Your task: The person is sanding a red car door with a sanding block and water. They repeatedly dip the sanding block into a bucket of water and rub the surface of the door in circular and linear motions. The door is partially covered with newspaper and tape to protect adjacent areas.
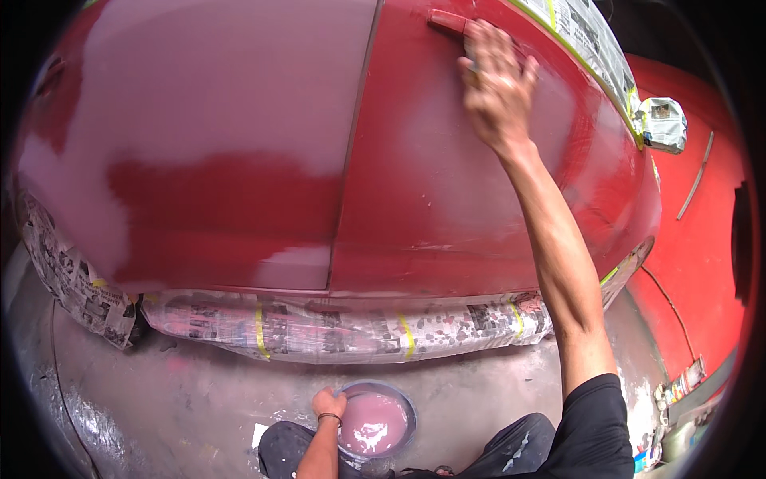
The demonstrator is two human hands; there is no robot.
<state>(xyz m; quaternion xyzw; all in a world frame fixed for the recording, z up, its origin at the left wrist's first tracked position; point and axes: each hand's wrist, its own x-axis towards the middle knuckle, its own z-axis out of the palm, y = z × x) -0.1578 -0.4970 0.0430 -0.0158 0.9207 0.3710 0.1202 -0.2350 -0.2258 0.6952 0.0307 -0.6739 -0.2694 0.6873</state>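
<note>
Arm stretched up to the car door (447,160), my right hand (496,86) lies on the red panel just below the door handle (448,21). Its fingers are extended and slightly blurred; whether anything is under the palm is hidden. Dull, pale patches show in the red paint around it. Low in front of me, my left hand (329,403) is closed on the rim of a dark round bucket (412,415). Milky pink water (373,423) fills much of it. A dark bracelet circles that wrist.
Newspaper with yellow tape covers the car's lower edge (335,323), the window area (586,40) and the side mirror (664,125). A thin cable (57,375) runs over the concrete floor at left. Cans and containers (674,415) stand by the red wall (686,239).
</note>
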